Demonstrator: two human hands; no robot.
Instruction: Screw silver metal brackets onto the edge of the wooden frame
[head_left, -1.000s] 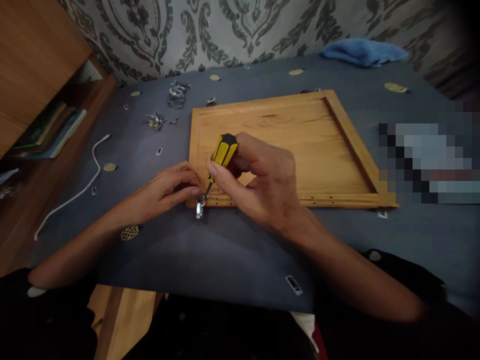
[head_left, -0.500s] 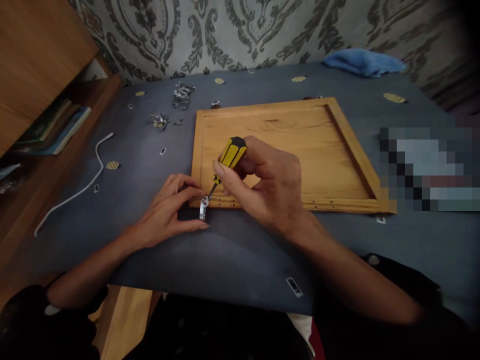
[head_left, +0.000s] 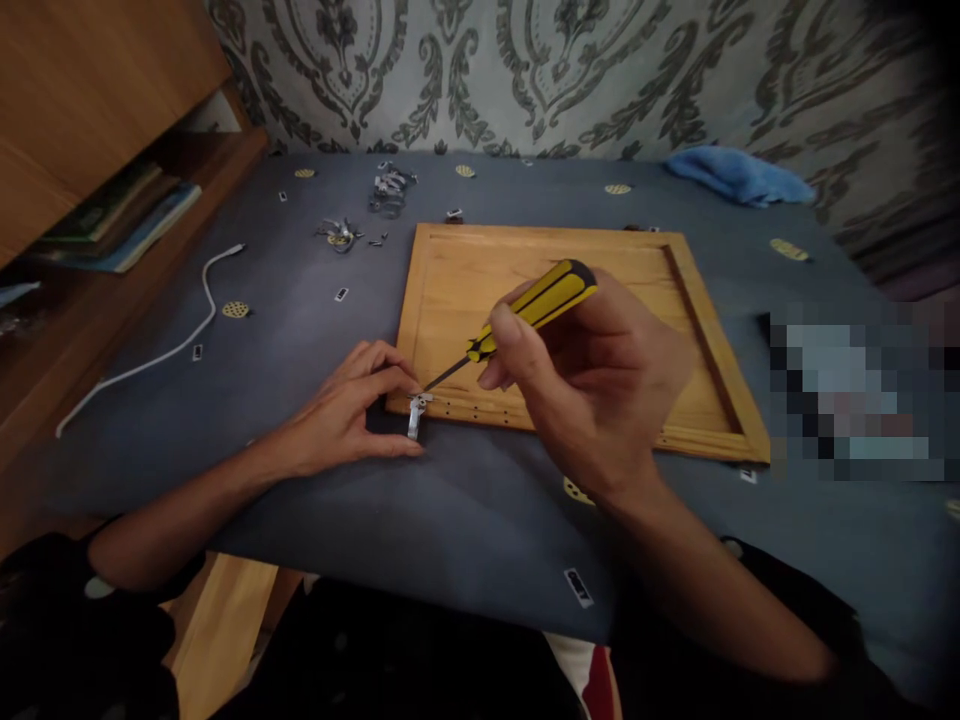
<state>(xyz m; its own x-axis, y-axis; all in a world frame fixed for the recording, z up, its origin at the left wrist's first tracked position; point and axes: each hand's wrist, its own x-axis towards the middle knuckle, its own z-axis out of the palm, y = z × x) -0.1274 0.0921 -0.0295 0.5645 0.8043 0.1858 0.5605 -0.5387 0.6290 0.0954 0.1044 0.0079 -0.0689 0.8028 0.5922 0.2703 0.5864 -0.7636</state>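
A framed wooden panel (head_left: 570, 330) lies flat on a dark blue cloth (head_left: 300, 330). At its near left corner sits a small metal hinge (head_left: 416, 413). My left hand (head_left: 349, 420) pinches this hinge against the corner with thumb and forefinger. My right hand (head_left: 592, 375) is closed round a yellow and black screwdriver (head_left: 525, 315), which slants down to the left. Its tip rests at the top of the hinge. A row of small holes runs along the panel's near edge.
Loose metal hardware (head_left: 390, 188) and more bits (head_left: 339, 234) lie at the far left of the cloth. A white cable (head_left: 172, 345) curves along the left. Books (head_left: 124, 215) sit on a wooden shelf. A blue rag (head_left: 731, 175) lies far right. A blurred patch covers the right.
My right hand has tipped the screwdriver from nearly upright to a low slant and moved right. My left hand shifted from gripping the corner to pinching the hinge. The view moved slightly.
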